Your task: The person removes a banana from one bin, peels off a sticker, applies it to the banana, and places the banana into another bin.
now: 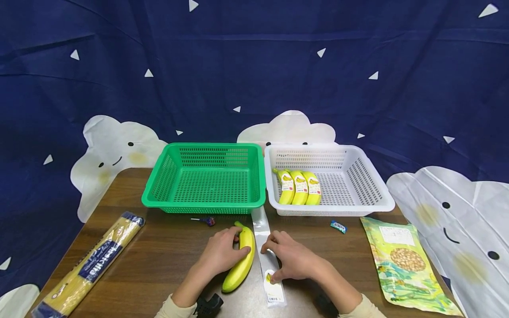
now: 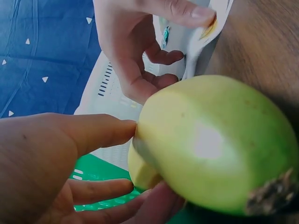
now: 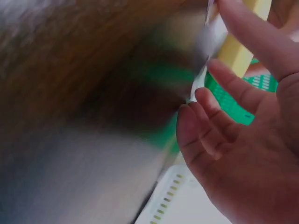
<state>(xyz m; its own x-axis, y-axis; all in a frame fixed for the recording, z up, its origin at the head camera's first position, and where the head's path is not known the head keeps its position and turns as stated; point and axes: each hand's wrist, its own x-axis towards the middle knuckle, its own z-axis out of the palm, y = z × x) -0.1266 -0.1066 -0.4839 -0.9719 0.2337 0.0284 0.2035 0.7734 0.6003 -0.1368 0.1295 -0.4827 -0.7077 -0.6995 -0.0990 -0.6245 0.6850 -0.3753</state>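
Observation:
A yellow banana [image 1: 241,269] lies upright in the head view near the table's middle, and my left hand [image 1: 223,251] grips it with the thumb on one side and fingers on the other. Just right of it runs a glossy strip of label backing [image 1: 260,224], bearing a banana-picture sticker [image 1: 274,291] at its near end. My right hand [image 1: 293,257] touches this strip, the thumb on the sticker and the fingertips farther up, apart from the thumb. In the left wrist view the banana [image 2: 201,135] shows its dark end and hides part of the strip.
A green basket [image 1: 203,205] and a white basket [image 1: 334,208] stand at the back. Several labelled bananas [image 1: 300,187] lie in the white one. A lollipop [image 1: 208,221], a wrapped candy [image 1: 338,226], a spaghetti pack [image 1: 93,260] and a green bag [image 1: 409,265] lie around.

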